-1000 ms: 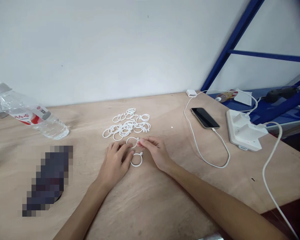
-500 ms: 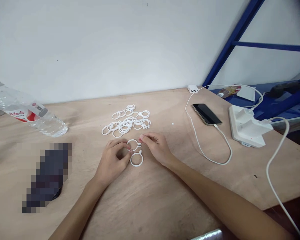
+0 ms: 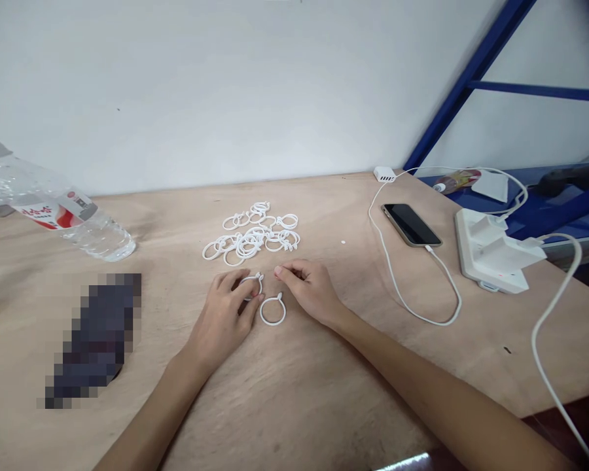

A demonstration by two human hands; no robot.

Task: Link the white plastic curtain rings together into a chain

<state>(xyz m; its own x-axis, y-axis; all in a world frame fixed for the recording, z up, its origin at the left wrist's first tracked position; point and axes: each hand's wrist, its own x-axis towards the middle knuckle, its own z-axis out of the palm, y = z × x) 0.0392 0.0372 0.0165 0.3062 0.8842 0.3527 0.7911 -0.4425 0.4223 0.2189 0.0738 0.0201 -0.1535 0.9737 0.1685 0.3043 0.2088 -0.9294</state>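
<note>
My left hand (image 3: 228, 304) is closed around a thin white plastic ring (image 3: 260, 288), whose small knobbed end points up and to the right. Part of that ring is hidden behind the fingers. Just below it, a second white ring (image 3: 273, 311) lies flat on the table, close to my left thumb. To the right, my right hand (image 3: 308, 288) has thumb and forefinger pinched together, a short gap away from the held ring. Whether anything sits in that pinch cannot be made out. Beyond both hands lies a loose pile of several similar white rings (image 3: 248, 245).
A water bottle (image 3: 78, 219) is at the left, with a blurred-out dark item (image 3: 95, 333) nearer me. On the right are a phone (image 3: 412, 224) on a white cable (image 3: 390, 268), a power strip (image 3: 491, 252) with plugs, and a small white charger hub (image 3: 384, 174). The wooden tabletop (image 3: 294, 399) meets a wall.
The ring in my left hand has moved left and turned, away from my right fingertips. My right hand has stayed nearly in place, still pinched. The view has shifted slightly.
</note>
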